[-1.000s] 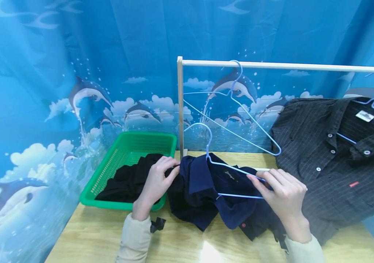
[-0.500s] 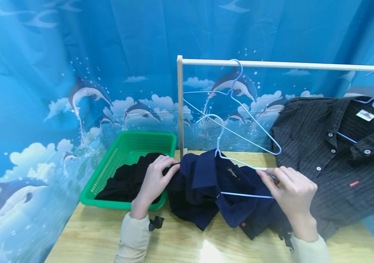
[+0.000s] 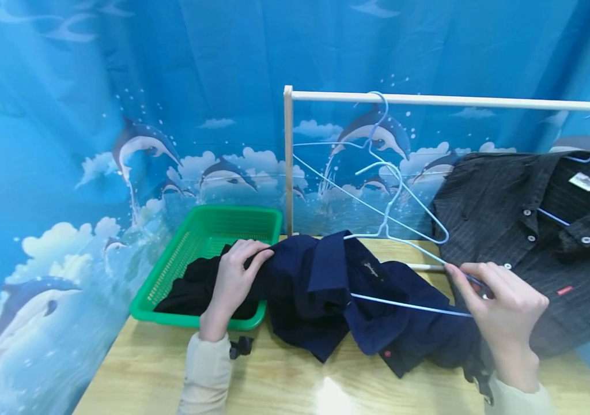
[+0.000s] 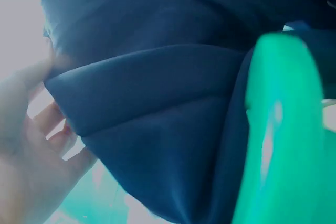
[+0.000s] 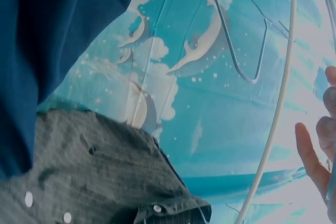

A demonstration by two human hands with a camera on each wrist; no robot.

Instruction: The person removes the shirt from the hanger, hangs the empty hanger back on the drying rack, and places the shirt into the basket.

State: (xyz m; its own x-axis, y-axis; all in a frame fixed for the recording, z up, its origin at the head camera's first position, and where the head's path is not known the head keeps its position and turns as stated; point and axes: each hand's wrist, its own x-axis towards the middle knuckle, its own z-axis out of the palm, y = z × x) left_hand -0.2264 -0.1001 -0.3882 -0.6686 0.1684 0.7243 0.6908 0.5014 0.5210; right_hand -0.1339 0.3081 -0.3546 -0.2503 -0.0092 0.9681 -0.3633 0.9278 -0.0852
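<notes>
A navy collared shirt (image 3: 326, 271) lies bunched on the table, its left part stretched over the basket's edge. My left hand (image 3: 233, 276) pinches its left end; in the left wrist view the fingers of that hand (image 4: 37, 166) lie behind the navy cloth (image 4: 157, 77). With thumb and fingers, my right hand (image 3: 505, 302) grips the right arm of a light blue wire hanger (image 3: 386, 229). Its left arm runs into the shirt's collar and is hidden there, with the hook pointing up. The right wrist view catches only some fingers (image 5: 310, 156) at its right edge.
A green basket (image 3: 139, 311) with black cloth (image 3: 191, 288) in it stands left. Behind the shirt, a rack rail (image 3: 445, 100) carries a bare blue hanger (image 3: 347, 194). A black pinstriped shirt (image 3: 487, 230) hangs at right, close beside my right hand.
My right hand has moved right, drawing the hanger and its hook along. My left hand has shifted slightly left, and the navy shirt's left part now reaches farther over the basket.
</notes>
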